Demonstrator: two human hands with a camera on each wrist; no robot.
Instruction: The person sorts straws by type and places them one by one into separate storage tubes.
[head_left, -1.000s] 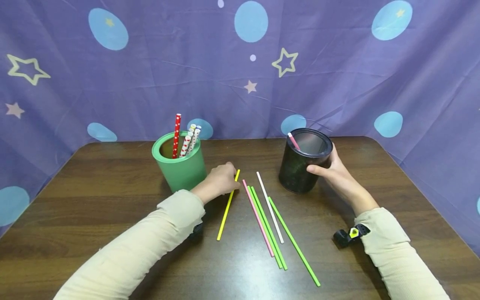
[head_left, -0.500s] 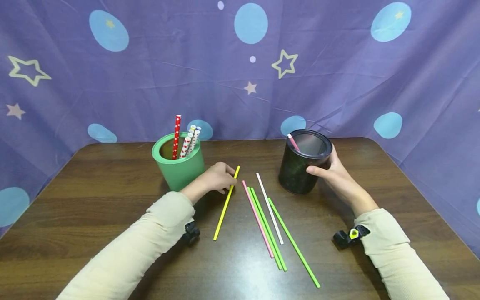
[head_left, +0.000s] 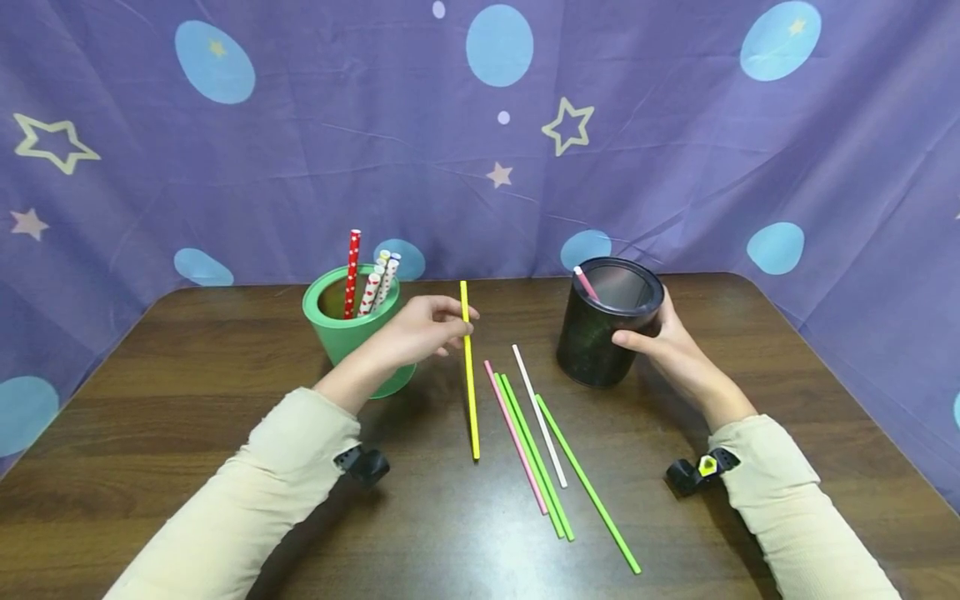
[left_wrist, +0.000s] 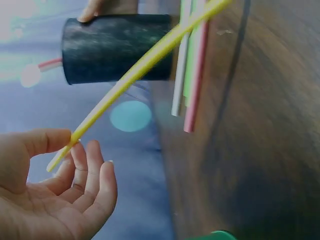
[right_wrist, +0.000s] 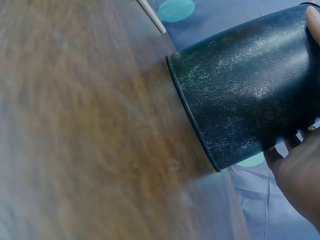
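Observation:
A yellow straw (head_left: 470,392) is pinched near its top between the thumb and index finger of my left hand (head_left: 422,332), as the left wrist view confirms. It stands nearly upright in the head view, its lower end towards me. My right hand (head_left: 684,358) grips the side of a black canister (head_left: 600,346), thumb in front and fingers behind. One pink straw (head_left: 587,285) leans inside that canister. Between the hands, a pink straw (head_left: 516,437), two green straws (head_left: 536,458), a white straw (head_left: 540,417) and another green straw (head_left: 588,483) lie on the table.
A green canister (head_left: 352,333) stands behind my left hand, holding a red dotted paper straw (head_left: 352,275) and several white patterned paper straws (head_left: 381,283). The brown wooden table (head_left: 187,375) ends at a purple curtain (head_left: 420,150) with stars and blue dots.
My left hand has pinched the yellow straw and raised its far end off the table, moving slightly up and left. The right hand and black canister have stayed still.

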